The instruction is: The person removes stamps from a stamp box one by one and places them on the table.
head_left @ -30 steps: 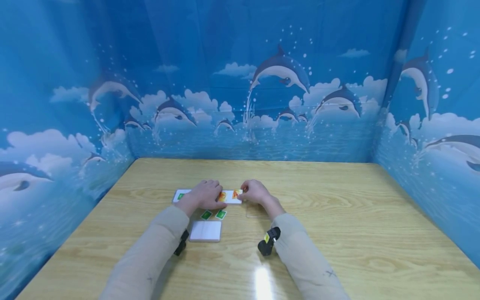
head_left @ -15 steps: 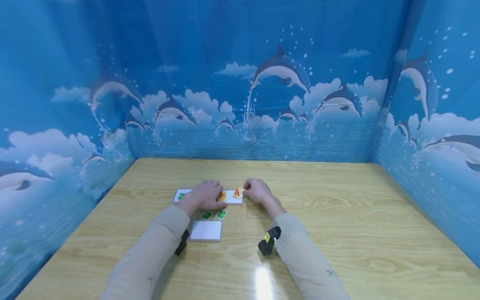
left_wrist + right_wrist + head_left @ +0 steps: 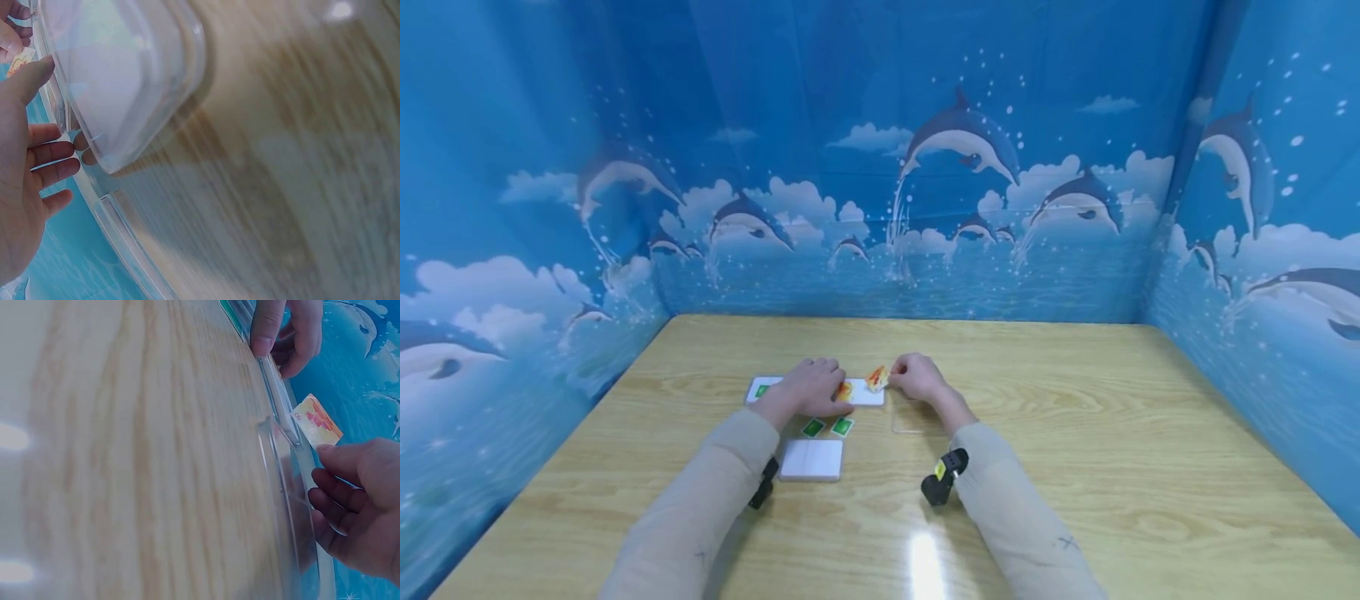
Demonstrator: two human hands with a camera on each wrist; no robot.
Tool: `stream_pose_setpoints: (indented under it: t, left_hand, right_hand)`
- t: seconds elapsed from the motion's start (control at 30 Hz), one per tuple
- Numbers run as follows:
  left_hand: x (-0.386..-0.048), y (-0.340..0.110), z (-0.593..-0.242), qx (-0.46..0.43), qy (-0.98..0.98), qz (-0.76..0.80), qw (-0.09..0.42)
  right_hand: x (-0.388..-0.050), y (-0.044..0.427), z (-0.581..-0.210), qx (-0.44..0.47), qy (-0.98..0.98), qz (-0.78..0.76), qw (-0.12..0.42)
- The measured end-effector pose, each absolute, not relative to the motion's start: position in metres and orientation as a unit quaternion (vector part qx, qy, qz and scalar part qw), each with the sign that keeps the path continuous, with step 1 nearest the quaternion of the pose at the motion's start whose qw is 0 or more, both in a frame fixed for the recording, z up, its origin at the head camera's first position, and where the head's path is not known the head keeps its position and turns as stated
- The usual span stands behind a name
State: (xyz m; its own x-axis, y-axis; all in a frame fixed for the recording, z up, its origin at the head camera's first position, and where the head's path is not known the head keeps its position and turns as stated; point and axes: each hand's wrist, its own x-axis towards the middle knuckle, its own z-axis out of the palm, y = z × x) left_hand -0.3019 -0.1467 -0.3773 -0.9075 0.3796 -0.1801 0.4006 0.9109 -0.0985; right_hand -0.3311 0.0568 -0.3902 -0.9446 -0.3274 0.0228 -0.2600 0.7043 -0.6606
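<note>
Blue dolphin backdrop (image 3: 850, 167) round the back and sides, wood-grain worktop (image 3: 1075, 467) below.

Right hand (image 3: 919, 377): tips close together, pinching an orange stamp (image 3: 877, 379) by one edge. Remaining fingers loosely curled under the pinch, nothing else in them. Stamp sticks out from the fingertips towards the left hand, tilted, over the right end of a long white case (image 3: 868, 399). Can't tell if its far corner touches the case.

Stamp: small, flat, toothed edges, orange to pale yellow with a red motif; little red marks near one corner in the right wrist view.

Left hand (image 3: 812, 387): laid across the case, thumb spread out along the near edge, the other fingers together and only slightly bent. It's touching the case. A second orange stamp (image 3: 846, 391) lies on the case just beside these fingers, on the right-hand side.

Just nearer the person than the left fingers: two green stamps (image 3: 842, 427) on the worktop, then a white box (image 3: 812, 461) beyond them. Below the right fingers: a clear plastic piece (image 3: 289, 487), lying flat.
</note>
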Motion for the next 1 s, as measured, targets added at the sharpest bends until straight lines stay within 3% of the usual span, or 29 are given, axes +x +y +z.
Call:
stream_pose_setpoints:
  t: [1.0]
  left_hand:
    - [-0.303, -0.147, -0.378, 0.21, 0.972, -0.072, 0.076]
  right_hand:
    - [-0.338, 0.089, -0.386, -0.119, 0.902, -0.411, 0.053]
